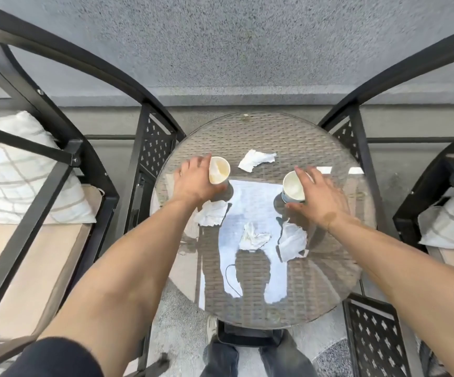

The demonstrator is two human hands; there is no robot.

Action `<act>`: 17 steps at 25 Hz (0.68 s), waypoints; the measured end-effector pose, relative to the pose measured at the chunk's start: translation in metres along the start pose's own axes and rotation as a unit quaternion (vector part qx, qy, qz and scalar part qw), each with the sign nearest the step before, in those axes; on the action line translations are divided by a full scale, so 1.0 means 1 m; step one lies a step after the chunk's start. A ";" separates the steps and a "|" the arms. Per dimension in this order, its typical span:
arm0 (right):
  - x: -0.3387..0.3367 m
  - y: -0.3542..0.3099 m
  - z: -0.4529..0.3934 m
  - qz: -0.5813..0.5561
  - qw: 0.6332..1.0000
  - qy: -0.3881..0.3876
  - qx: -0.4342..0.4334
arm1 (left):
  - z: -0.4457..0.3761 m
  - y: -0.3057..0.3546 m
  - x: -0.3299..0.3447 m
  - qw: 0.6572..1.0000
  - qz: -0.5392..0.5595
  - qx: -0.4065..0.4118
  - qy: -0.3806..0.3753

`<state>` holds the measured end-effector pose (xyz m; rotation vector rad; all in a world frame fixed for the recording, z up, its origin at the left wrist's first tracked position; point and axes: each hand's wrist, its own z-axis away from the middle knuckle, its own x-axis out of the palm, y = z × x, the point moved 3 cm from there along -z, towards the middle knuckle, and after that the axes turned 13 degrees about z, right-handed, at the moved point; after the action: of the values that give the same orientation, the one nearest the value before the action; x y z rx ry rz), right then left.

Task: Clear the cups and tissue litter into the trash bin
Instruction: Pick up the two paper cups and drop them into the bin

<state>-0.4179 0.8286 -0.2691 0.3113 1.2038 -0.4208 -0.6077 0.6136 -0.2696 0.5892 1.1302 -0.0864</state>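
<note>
A round glass-topped wicker table stands in front of me. My left hand wraps around a stained paper cup at the table's left side. At the right side, my right hand curls around a second paper cup with a bluish outside. Several crumpled white tissues lie on the glass: one at the back, one under my left wrist, one in the middle and one to its right. No trash bin is in view.
Black metal chairs flank the table, each with a beige seat and a checked cushion, on the left and on the right. A grey wall rises behind. My legs and a dark object show below the table's near edge.
</note>
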 end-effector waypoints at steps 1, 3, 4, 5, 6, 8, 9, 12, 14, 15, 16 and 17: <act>0.004 0.002 -0.004 -0.001 1.000 0.002 -0.001 | -0.006 0.002 0.003 1.000 0.000 0.000 -0.002; 0.006 0.004 -0.008 -0.014 1.000 0.013 0.008 | -0.013 0.004 0.007 1.000 -0.010 0.004 0.003; 0.007 0.005 -0.009 -0.022 0.999 0.020 0.014 | -0.014 0.006 0.008 1.000 -0.012 0.007 0.006; 0.007 0.005 -0.009 -0.027 0.999 0.026 0.018 | -0.014 0.007 0.009 1.000 -0.009 0.011 0.012; 0.006 0.004 -0.009 -0.034 0.999 0.030 0.023 | -0.013 0.007 0.009 1.000 -0.001 0.014 0.019; 0.003 0.002 -0.005 -0.058 0.997 0.042 0.033 | -0.004 0.007 0.007 0.999 0.041 0.009 0.030; 0.001 0.000 0.001 -0.075 0.995 0.054 0.033 | 0.004 0.005 0.004 0.997 0.071 0.009 0.040; -0.008 -0.007 0.030 -0.124 0.989 0.069 0.026 | 0.043 -0.004 -0.005 0.983 0.165 0.007 0.079; -0.007 -0.018 0.062 -0.144 0.987 0.072 0.017 | 0.081 -0.013 -0.009 0.973 0.211 0.003 0.092; -0.005 -0.024 0.079 -0.150 0.986 0.073 0.010 | 0.101 -0.020 -0.010 0.970 0.225 0.001 0.094; -0.003 -0.030 0.096 -0.154 0.986 0.068 0.006 | 0.121 -0.026 -0.011 0.968 0.234 -0.004 0.096; 0.001 -0.036 0.111 -0.156 0.986 0.058 0.004 | 0.139 -0.032 -0.010 0.967 0.237 -0.009 0.096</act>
<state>-0.3419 0.7472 -0.2336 0.1551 1.3708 -0.6878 -0.5085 0.5164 -0.2333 0.8508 1.1465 0.4014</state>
